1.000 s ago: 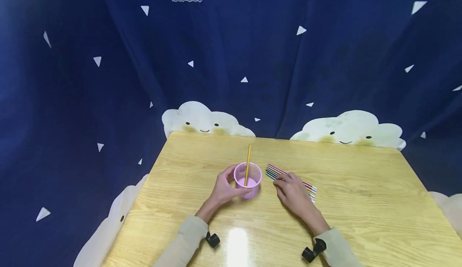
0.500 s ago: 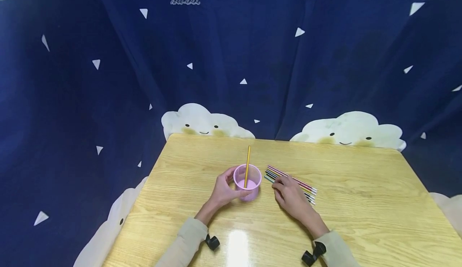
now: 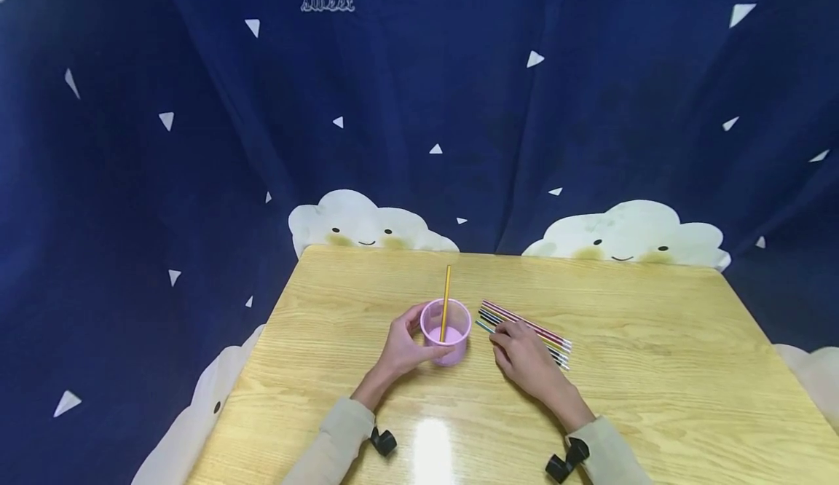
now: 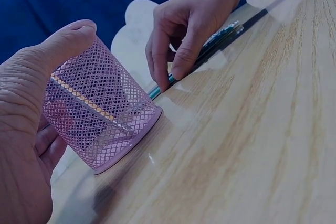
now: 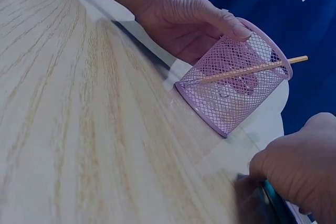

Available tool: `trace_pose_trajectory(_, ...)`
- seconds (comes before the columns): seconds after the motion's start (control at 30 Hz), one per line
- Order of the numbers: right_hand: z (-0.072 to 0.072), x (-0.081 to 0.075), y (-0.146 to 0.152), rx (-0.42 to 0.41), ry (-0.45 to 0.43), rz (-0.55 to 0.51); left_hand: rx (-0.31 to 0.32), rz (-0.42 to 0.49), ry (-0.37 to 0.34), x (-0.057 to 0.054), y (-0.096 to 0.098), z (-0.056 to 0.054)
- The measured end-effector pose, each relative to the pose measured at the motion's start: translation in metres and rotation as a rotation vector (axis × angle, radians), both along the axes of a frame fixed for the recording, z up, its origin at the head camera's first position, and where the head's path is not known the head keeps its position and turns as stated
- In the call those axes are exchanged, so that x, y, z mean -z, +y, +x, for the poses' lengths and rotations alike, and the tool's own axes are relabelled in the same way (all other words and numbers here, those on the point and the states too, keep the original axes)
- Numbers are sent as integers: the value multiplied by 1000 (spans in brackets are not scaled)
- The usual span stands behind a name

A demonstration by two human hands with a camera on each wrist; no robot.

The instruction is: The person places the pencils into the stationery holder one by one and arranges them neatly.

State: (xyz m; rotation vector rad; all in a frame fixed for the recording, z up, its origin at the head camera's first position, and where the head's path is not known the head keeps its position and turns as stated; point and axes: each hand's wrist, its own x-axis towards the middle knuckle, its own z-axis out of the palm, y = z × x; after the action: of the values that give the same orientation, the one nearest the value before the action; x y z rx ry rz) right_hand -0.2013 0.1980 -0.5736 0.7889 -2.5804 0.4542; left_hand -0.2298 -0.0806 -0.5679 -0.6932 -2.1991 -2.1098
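Observation:
My left hand (image 3: 401,348) holds a pink mesh pencil cup (image 3: 452,355) upright on the table, its thumb near the rim and fingers round the far side. Inside the cup leans one yellow pencil (image 3: 446,292), rising well above the rim. To the right, my right hand (image 3: 526,359) pinches a teal pencil (image 3: 483,326) between thumb and fingers, low at the table. That pencil's tip points toward the cup; the palm covers its middle. Several other pencils (image 3: 549,336), red, yellow and dark with pale ends, lie side by side under and beyond the right hand.
The wooden table (image 3: 655,368) reaches back to a dark blue curtain (image 3: 393,70) printed with clouds and triangles. Each wrist carries a small black camera, such as the left one (image 3: 383,441). A bright reflection lies on the near tabletop.
The teal pencil has shifted slightly toward the near left, apart from the row, with the right fingers on it. The left hand and cup stay put; the head view has drifted a little.

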Motion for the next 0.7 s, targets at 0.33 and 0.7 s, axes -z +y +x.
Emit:
trace_pose_trajectory(0.33,6,-9,-5,32,47,180,-1,-11,13,2,-1,-1)
trace_pose_trajectory(0.7,6,1,-9,45,138,135,-4,5,-8,1,2,0)
